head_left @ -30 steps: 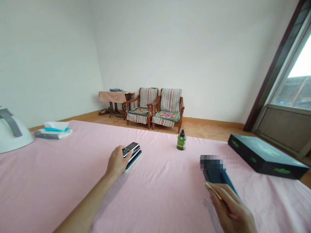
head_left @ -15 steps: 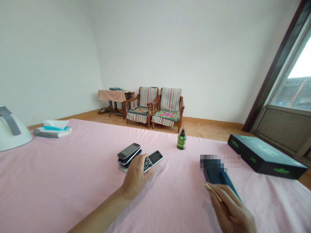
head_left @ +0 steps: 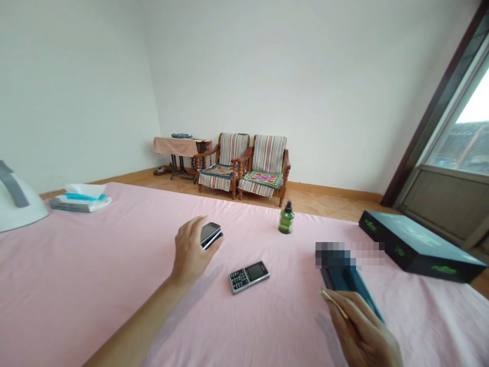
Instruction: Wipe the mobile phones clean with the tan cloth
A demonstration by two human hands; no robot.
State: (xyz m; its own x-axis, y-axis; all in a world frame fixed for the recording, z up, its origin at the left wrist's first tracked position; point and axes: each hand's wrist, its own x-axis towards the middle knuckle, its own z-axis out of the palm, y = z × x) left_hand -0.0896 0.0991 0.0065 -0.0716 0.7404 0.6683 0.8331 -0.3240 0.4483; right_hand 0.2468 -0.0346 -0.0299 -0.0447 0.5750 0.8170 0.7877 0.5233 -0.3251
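we look down at a pink sheet point(head_left: 114, 311) spread over a wide, low surface, with our two hands resting on it. our left hand point(head_left: 190, 250) sits toward the far edge of the sheet, a little left of the middle, its fingers curved and spread only slightly around the left side of a small stack of mobile phones point(head_left: 211, 235). they touch the stack, but we cannot tell whether they grip it or only rest against it. a loose mobile phone point(head_left: 249, 277) lies flat and face up just beyond the reach of those fingers, nearer to us than the stack, with its keypad and dark screen showing. our right hand point(head_left: 361, 326) is at the near edge, toward the right, its fingers closed on a thin gold stick point(head_left: 334, 304). just past them lies a dark blue flat case point(head_left: 342, 278), its far end hidden by blur. a green bottle point(head_left: 286, 220) stands upright near the far edge, and a black box point(head_left: 416, 250) lies flat at the right edge. a pack of tissues point(head_left: 80, 198) sits at the far left corner, beside a white plastic shell point(head_left: 15, 199).
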